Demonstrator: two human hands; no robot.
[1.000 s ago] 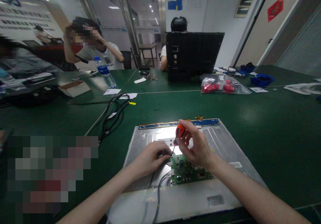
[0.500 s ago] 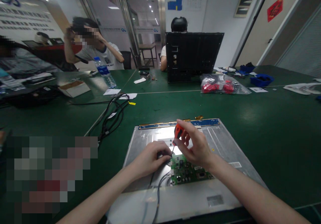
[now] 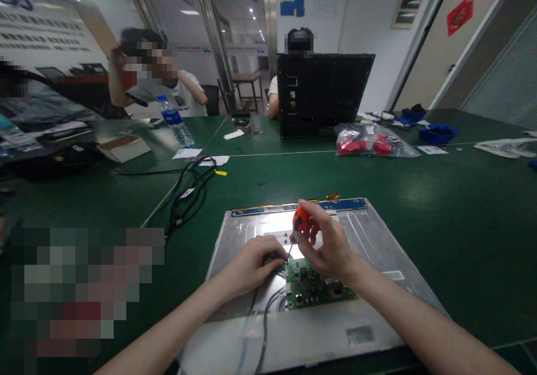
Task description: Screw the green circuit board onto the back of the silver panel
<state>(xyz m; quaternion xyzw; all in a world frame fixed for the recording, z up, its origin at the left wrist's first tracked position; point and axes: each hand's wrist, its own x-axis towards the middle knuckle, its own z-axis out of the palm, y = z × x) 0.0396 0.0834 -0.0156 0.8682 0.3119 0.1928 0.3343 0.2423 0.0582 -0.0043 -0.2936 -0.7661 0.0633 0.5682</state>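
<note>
My right hand (image 3: pixel 329 243) grips the orange-and-black handle of a screwdriver (image 3: pixel 299 218), its thin shaft slanting down to the upper left corner of a green circuit board (image 3: pixel 310 285). Close by the tip, my left hand (image 3: pixel 259 260) has its thumb and fingers pinched together at the board's edge; what lies between them is hidden. The board sits on the metal back of a display panel (image 3: pixel 235 336), which lies flat on the table. A grey cable (image 3: pixel 265 330) runs from the board's left side towards me. Along the panel's far edge is a blue circuit strip (image 3: pixel 348 205).
The green table (image 3: pixel 461 224) carries a bundle of black cables (image 3: pixel 201 187) on the left. Farther back are a water bottle (image 3: pixel 176 122), an open white box (image 3: pixel 125 149), an upright black monitor (image 3: pixel 325 95), a plastic bag with red things (image 3: pixel 373 141) and blue trays (image 3: pixel 438 134). People sit across the table.
The screwdriver's handle has tilted slightly to the right, with my right fingers shifting a little on it. My left hand stays in place.
</note>
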